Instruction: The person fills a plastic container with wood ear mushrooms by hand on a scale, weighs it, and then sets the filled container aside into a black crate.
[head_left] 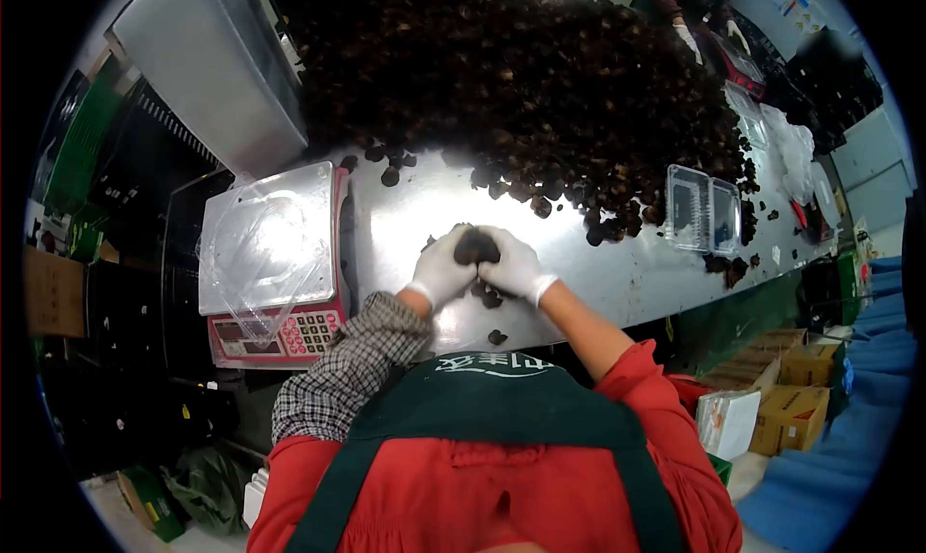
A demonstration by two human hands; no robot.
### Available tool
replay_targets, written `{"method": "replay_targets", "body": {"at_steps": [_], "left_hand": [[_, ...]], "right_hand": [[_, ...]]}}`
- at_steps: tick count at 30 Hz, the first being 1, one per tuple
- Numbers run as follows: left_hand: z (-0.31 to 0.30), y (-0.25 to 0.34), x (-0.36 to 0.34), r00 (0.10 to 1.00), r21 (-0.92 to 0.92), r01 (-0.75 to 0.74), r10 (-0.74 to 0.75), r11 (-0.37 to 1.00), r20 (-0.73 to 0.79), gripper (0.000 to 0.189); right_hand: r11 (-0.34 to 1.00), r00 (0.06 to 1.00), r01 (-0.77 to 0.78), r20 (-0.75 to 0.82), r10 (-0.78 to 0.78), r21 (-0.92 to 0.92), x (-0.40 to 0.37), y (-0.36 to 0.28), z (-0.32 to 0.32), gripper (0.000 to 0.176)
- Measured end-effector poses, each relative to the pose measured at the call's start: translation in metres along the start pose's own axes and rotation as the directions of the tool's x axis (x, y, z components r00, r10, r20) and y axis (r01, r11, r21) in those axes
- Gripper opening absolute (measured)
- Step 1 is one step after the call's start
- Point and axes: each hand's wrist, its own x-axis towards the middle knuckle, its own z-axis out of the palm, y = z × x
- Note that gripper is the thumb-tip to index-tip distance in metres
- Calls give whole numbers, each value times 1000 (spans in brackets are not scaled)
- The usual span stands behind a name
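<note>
Over the metal table (pixel 598 288), my left hand (pixel 442 269) and my right hand (pixel 519 264), both in white gloves, come together around a dark brown mushroom (pixel 476 247). Fingers of both hands are closed on it from either side. A few more dark mushrooms (pixel 489 295) lie on the metal just below my hands, and a single small one (pixel 498 337) rests nearer the table's front edge. Beyond my hands spreads a large heap of similar dark mushrooms (pixel 511 80), with loose pieces along its near edge.
Left of my hands stands a red weighing scale (pixel 323 333) with a clear plastic container (pixel 256 273) on its plate. A grey bin (pixel 207 66) is behind it. An open clear clamshell box (pixel 702 210) sits at right. Another person's gloved hands (pixel 689 41) show at the far right.
</note>
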Motion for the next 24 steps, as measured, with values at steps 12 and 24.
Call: {"method": "replay_targets", "body": {"at_steps": [12, 24], "left_hand": [[-175, 39, -80, 816, -210, -324, 160, 922, -556, 51], [-225, -74, -145, 762, 361, 0, 233, 933, -603, 84]], "right_hand": [[823, 888, 431, -13, -459, 371, 81, -217, 42, 51], [719, 769, 638, 261, -583, -274, 106, -232, 153, 88]]}}
